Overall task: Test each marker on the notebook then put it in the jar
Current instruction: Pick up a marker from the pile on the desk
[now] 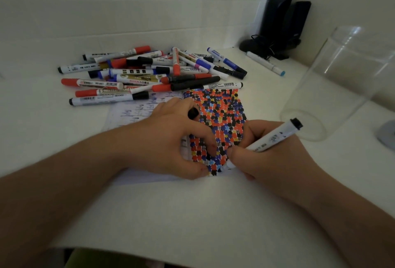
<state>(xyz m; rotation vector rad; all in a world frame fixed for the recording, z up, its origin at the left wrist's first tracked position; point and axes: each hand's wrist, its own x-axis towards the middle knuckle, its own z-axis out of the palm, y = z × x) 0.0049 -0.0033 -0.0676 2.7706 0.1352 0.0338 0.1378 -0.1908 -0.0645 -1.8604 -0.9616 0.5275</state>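
Note:
An open notebook lies in the middle of the white table, its right page covered with red, black, blue and yellow dots. My right hand grips a white marker with its tip pressed to the page's lower edge. My left hand rests on the notebook and holds a black cap between its fingers. A pile of several markers lies behind the notebook. A clear glass jar stands at the right with nothing visible inside.
A white marker with a light blue cap lies alone near the back right. Two black speakers with cables stand in the corner against the wall. A grey object sits at the right edge.

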